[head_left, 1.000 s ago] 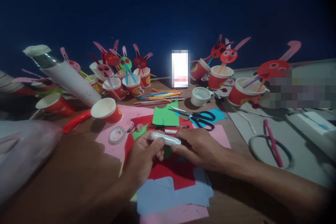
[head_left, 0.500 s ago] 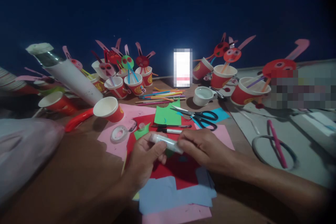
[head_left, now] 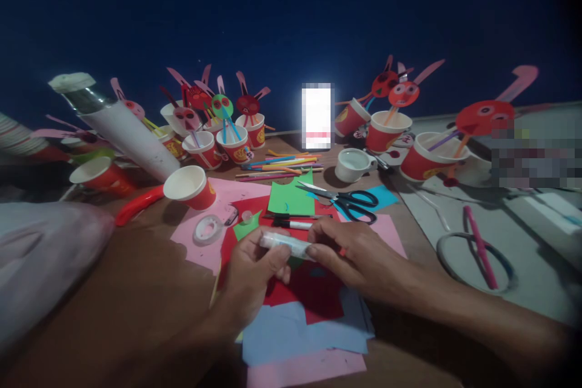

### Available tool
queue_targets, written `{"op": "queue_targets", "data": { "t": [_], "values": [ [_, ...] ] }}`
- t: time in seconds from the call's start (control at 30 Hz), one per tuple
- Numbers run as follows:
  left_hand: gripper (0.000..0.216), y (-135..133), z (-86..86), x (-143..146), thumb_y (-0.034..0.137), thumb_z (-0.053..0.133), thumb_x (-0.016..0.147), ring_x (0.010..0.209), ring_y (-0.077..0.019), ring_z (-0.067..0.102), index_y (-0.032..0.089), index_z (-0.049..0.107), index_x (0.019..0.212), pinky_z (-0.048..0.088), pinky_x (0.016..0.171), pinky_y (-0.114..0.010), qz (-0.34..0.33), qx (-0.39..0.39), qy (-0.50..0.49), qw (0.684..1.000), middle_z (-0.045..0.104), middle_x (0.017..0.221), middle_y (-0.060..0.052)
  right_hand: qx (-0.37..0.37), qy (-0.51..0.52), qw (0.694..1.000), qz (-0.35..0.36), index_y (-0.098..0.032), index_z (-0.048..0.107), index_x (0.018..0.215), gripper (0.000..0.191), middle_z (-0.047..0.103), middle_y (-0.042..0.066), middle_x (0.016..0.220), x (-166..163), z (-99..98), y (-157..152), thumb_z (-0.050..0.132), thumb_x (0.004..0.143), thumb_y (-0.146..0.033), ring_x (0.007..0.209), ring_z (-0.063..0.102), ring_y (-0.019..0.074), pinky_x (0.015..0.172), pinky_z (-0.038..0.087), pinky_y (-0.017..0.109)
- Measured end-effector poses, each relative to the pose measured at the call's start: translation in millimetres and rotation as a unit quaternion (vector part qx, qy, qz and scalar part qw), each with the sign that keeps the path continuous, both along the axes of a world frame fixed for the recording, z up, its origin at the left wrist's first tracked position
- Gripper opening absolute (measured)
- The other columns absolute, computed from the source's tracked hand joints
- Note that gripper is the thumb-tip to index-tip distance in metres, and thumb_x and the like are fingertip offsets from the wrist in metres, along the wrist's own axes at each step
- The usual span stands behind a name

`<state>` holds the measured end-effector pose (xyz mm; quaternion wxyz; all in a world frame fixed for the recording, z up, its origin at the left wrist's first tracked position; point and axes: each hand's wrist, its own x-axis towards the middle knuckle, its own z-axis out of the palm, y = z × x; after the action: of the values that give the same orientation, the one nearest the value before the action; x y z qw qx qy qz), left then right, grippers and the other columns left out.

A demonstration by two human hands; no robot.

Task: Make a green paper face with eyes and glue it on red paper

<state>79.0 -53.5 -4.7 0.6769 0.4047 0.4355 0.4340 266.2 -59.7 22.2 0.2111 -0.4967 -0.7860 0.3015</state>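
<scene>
A person's two bare hands meet over a dim, cluttered craft table [head_left: 136, 291]. Between them they hold a white glue stick [head_left: 285, 244] lying nearly level, just above a sheet of red paper [head_left: 318, 297]. The left hand [head_left: 252, 276] wraps its curled fingers around the stick's left end, with the thumb pressed on top. The right hand [head_left: 359, 257] pinches the right end between thumb and forefinger, and its other fingers are loosely bent behind.

The red paper lies on top of blue paper [head_left: 291, 333] and pink paper [head_left: 304, 370], which are nearer the person. Just beyond the hands a black marker [head_left: 295, 217] lies on a green paper piece [head_left: 288, 199]. Black-handled scissors [head_left: 350, 200] rest to the right of the green piece. To the left of the hands are a roll of clear tape [head_left: 208, 230] and a red paper cup [head_left: 191, 187] tipped on its side. Farther back lie a row of coloured sticks [head_left: 282, 165] and a white mug [head_left: 353, 165]. Behind them stand red cups with paper rabbit faces [head_left: 234, 145].
</scene>
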Motion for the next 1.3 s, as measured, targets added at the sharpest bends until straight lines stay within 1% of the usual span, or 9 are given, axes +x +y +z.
{"op": "queue_targets", "data": {
  "t": [0.23, 0.33, 0.47, 0.63, 0.73, 0.83, 0.97, 1.2, 1.3],
  "values": [
    [0.03, 0, 4.4, 2, 0.034, 0.074, 0.066, 0.042, -0.0059, 0.046, 0.015, 0.057, 0.081, 0.042, 0.044, -0.018, -0.003, -0.015, -0.044, 0.999, 0.051, 0.046, 0.007, 0.038, 0.001, 0.999, 0.032, -0.016, 0.053, 0.087, 0.02, 0.058, 0.004, 0.076, 0, 0.0, -2, 0.048, 0.087, -0.035, 0.067, 0.049, 0.0156, 0.059, 0.031, 0.027],
    [0.032, -1, 6.3, 2, 0.034, 0.076, 0.064, 0.042, -0.0061, 0.046, 0.015, 0.058, 0.081, 0.043, 0.043, -0.019, -0.003, -0.018, -0.052, 0.998, 0.052, 0.048, 0.007, -0.17, 0.156, 0.972, 0.043, -0.017, 0.05, 0.076, 0.036, 0.05, -0.001, 0.061, -2, -4.6, -2, 0.034, 0.093, -0.045, 0.054, 0.043, 0.0106, 0.051, 0.031, 0.023],
    [0.034, -3, 6.6, 1, 0.036, 0.077, 0.062, 0.042, -0.0074, 0.049, 0.014, 0.059, 0.08, 0.044, 0.044, -0.02, 0.0, -0.007, -0.041, 0.999, 0.053, 0.049, 0.006, -0.41, 0.336, 0.845, 0.073, -0.018, 0.045, 0.065, 0.056, 0.036, -0.007, 0.044, -8, -15.7, 0, 0.017, 0.091, -0.058, 0.037, 0.03, 0.0071, 0.04, 0.027, 0.02],
    [0.032, 0, 4.2, 2, 0.034, 0.076, 0.063, 0.042, -0.0074, 0.048, 0.015, 0.057, 0.081, 0.043, 0.045, -0.02, 0.018, -0.005, -0.037, 0.999, 0.052, 0.048, 0.006, -0.122, 0.162, 0.979, 0.03, -0.015, 0.056, 0.076, 0.042, 0.055, 0.002, 0.064, -4, -14.5, 1, 0.037, 0.09, -0.05, 0.057, 0.046, 0.0111, 0.054, 0.034, 0.023],
    [0.03, 1, 3.6, 2, 0.033, 0.074, 0.065, 0.043, -0.0075, 0.048, 0.015, 0.058, 0.081, 0.044, 0.045, -0.02, 0.017, -0.001, -0.035, 0.999, 0.052, 0.047, 0.006, 0.037, 0.083, 0.996, 0.024, -0.016, 0.055, 0.078, 0.028, 0.057, 0.004, 0.07, -3, -12.1, 0, 0.05, 0.084, -0.043, 0.062, 0.046, 0.0134, 0.058, 0.033, 0.025],
    [0.029, 0, 3.4, -1, 0.034, 0.075, 0.064, 0.043, -0.0076, 0.049, 0.015, 0.06, 0.081, 0.045, 0.044, -0.02, 0.004, 0.011, -0.035, 0.999, 0.054, 0.051, 0.005, -0.139, 0.207, 0.968, 0.042, -0.018, 0.049, 0.069, 0.039, 0.049, -0.001, 0.058, -6, -15.1, -3, 0.037, 0.09, -0.048, 0.052, 0.041, 0.0104, 0.05, 0.032, 0.022],
    [0.029, -2, 2.9, -4, 0.033, 0.077, 0.063, 0.045, -0.0077, 0.05, 0.017, 0.063, 0.082, 0.047, 0.045, -0.02, -0.015, 0.021, -0.044, 0.999, 0.055, 0.053, 0.004, -0.446, 0.337, 0.823, 0.103, -0.02, 0.04, 0.057, 0.059, 0.032, -0.007, 0.039, -10, -19.0, -5, 0.011, 0.091, -0.06, 0.033, 0.027, 0.0076, 0.036, 0.024, 0.021],
    [0.027, -1, 1.4, -1, 0.033, 0.075, 0.066, 0.046, -0.0076, 0.05, 0.017, 0.062, 0.083, 0.047, 0.047, -0.019, 0.002, 0.015, -0.059, 0.998, 0.054, 0.049, 0.005, -0.005, 0.108, 0.994, -0.001, -0.016, 0.052, 0.075, 0.03, 0.053, 0.0, 0.067, -3, -5.2, -2, 0.053, 0.083, -0.046, 0.061, 0.044, 0.0114, 0.054, 0.03, 0.023],
    [0.025, -2, 1.2, -1, 0.033, 0.075, 0.066, 0.045, -0.0076, 0.05, 0.018, 0.063, 0.082, 0.047, 0.046, -0.019, -0.011, 0.02, -0.053, 0.998, 0.055, 0.051, 0.005, -0.126, 0.205, 0.971, 0.011, -0.017, 0.048, 0.066, 0.039, 0.048, -0.002, 0.059, -6, -8.6, -3, 0.042, 0.088, -0.049, 0.053, 0.039, 0.0096, 0.049, 0.029, 0.022]
  ]
}}
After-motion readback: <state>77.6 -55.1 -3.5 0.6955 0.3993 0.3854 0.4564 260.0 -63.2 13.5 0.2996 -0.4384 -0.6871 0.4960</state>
